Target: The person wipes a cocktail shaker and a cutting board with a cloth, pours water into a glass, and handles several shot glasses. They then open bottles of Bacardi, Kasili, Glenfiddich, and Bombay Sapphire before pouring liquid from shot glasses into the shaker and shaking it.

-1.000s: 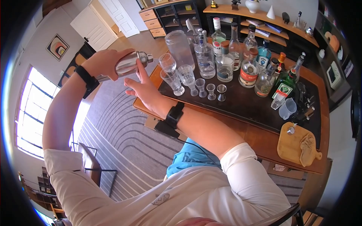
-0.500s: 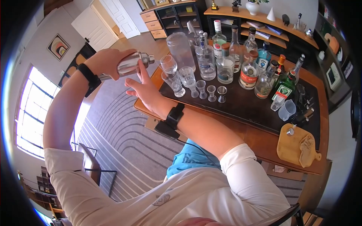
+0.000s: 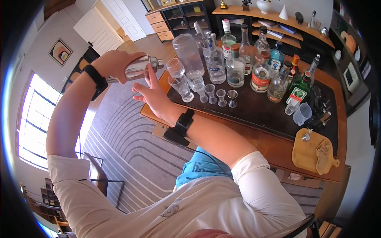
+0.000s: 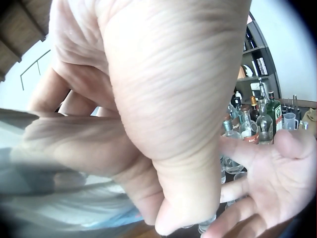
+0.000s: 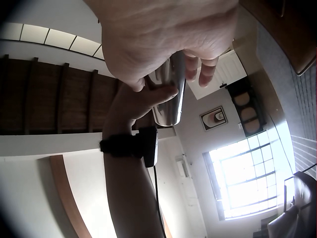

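In the head view a shiny metal cocktail shaker [image 3: 137, 69] lies nearly level in the air, off the table's left end. My left hand [image 3: 113, 65] grips its body, thumb and fingers wrapped round it. The shaker's narrow capped end points right, toward the glasses. My right hand [image 3: 152, 97] is spread beneath, its fingers mostly straight, with one finger up along the shaker near the cap. The right wrist view shows the shaker body [image 5: 170, 106] between the two hands. A wine glass [image 3: 175, 67] and a tall glass [image 3: 181, 89] stand close to the cap.
Several liquor bottles [image 3: 260, 75] crowd the dark tabletop [image 3: 258, 111], with a large clear jar [image 3: 188, 51] at their left. Small jiggers [image 3: 221, 97] line the near side. A plastic measuring cup [image 3: 303, 114] and a wooden board [image 3: 303, 152] with a cloth lie at right.
The shaker and my left hand have shifted slightly right. My right hand has stayed almost where it was, and the things on the table have not moved.
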Action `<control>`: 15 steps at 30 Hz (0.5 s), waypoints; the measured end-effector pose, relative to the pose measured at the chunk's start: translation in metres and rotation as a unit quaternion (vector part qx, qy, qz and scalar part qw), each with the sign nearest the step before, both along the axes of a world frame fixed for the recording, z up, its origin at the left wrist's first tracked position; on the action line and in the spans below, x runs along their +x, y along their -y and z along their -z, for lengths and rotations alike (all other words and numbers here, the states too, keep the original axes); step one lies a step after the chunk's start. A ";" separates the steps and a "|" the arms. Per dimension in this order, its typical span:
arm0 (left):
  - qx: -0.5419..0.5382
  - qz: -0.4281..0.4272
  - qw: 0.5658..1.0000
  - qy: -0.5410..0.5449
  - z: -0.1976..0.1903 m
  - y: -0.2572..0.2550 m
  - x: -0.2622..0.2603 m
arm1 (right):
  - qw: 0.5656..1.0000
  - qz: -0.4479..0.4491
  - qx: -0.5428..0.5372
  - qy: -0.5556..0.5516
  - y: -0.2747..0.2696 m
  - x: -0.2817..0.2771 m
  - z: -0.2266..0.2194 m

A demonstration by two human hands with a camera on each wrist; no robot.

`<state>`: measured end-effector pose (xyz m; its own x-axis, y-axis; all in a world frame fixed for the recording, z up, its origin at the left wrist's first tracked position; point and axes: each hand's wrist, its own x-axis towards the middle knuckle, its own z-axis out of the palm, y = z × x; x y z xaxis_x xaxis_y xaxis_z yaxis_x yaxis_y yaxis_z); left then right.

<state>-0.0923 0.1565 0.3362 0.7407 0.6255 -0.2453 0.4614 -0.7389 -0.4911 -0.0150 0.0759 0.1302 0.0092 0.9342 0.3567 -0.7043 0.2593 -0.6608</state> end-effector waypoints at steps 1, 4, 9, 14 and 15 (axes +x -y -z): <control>0.000 0.000 1.000 -0.001 0.001 0.000 0.001 | 1.000 0.000 0.000 -0.001 -0.001 0.000 0.002; -0.007 0.002 1.000 -0.005 0.000 0.000 0.006 | 1.000 0.001 0.000 -0.006 -0.002 0.002 0.002; -0.002 0.018 1.000 -0.006 0.001 -0.004 0.009 | 1.000 0.005 -0.002 -0.007 -0.004 0.004 0.004; -0.004 0.000 1.000 -0.023 0.000 0.000 0.016 | 1.000 0.004 -0.004 -0.007 -0.003 0.005 0.004; -0.005 -0.014 0.999 -0.035 -0.001 0.002 0.019 | 1.000 0.005 -0.006 -0.007 -0.003 0.005 0.004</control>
